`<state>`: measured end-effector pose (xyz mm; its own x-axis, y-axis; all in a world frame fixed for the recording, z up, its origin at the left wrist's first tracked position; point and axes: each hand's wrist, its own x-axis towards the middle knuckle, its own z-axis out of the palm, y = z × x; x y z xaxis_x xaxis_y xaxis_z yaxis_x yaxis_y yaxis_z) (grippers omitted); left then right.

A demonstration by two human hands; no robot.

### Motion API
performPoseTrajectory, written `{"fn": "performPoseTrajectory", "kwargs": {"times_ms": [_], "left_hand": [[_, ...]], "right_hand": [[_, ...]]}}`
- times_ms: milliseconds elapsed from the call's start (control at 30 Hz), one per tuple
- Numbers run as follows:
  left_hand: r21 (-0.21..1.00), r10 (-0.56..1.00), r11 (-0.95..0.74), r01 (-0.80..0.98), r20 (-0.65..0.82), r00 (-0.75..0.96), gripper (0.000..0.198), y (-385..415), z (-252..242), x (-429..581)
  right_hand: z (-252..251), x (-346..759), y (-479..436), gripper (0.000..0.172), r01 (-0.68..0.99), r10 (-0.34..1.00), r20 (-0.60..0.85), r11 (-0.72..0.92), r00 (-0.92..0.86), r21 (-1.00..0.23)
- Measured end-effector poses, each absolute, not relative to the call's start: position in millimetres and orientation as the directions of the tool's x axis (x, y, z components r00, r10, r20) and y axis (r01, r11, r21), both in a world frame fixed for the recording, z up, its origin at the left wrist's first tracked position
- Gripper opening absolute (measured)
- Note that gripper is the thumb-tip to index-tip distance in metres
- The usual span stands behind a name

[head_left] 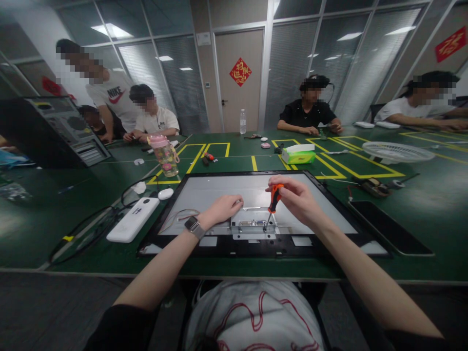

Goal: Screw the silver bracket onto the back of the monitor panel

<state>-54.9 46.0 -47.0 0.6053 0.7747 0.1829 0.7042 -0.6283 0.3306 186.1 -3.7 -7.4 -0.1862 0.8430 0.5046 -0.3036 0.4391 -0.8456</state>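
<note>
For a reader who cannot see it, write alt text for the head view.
A right hand holds an orange-and-black screwdriver, tip down at a metal bracket on a black-framed panel; the left hand is over the panel too. The panel lies on a green table, with other people beyond.

A flat panel (219,187) lies by the green table's (239,163) near edge. The person's right hand (295,196) holds an orange-and-black screwdriver (274,199), tip down at a metal bracket (253,236) — the left hand (224,208) is near the bracket's far left corner. A white power bank (133,219) and a phone (387,226) flank the panel.
</note>
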Motion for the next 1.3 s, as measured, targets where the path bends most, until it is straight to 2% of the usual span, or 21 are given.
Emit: {"fn": "performPoseTrajectory", "kwargs": {"times_ms": [200,400,700,867,1033,1200,1300], "left_hand": [[0.337,0.77,-0.633,0.698,0.176,0.613,0.028,47.1,-47.7,-55.3],[0.338,0.774,-0.628,0.701,0.18,0.607,0.027,45.9,-47.2,-55.0],[0.322,0.783,-0.619,0.716,0.173,0.598,0.025,42.7,-42.9,-53.1],[0.296,0.787,-0.615,0.731,0.163,0.595,0.027,40.1,-41.2,-51.8],[0.241,0.788,-0.616,0.75,0.165,0.593,0.028,38.4,-41.3,-50.6],[0.211,0.788,-0.615,0.76,0.156,0.595,0.029,37.9,-41.8,-49.5],[0.211,0.788,-0.615,0.76,0.16,0.594,0.028,37.1,-40.9,-49.0]], "right_hand": [[-5.3,186.3,-3.7,0.026,-0.354,0.871,0.445,0.357,-0.208,-0.864],[-7.4,187.1,-5.0,0.02,-0.414,0.857,0.448,0.322,-0.254,-0.851],[-7.5,187.2,-7.4,0.024,-0.424,0.833,0.379,0.198,-0.402,-0.884],[-8.3,187.3,-5.5,0.021,-0.414,0.859,0.38,0.225,-0.343,-0.882],[-6.2,186.6,-3.8,0.023,-0.483,0.885,0.376,0.211,-0.274,-0.85],[-8.0,186.9,-2.2,0.018,-0.522,0.888,0.326,0.119,-0.324,-0.845],[-10.4,189.0,-0.2,0.017,-0.512,0.876,0.342,0.132,-0.34,-0.849]]}}
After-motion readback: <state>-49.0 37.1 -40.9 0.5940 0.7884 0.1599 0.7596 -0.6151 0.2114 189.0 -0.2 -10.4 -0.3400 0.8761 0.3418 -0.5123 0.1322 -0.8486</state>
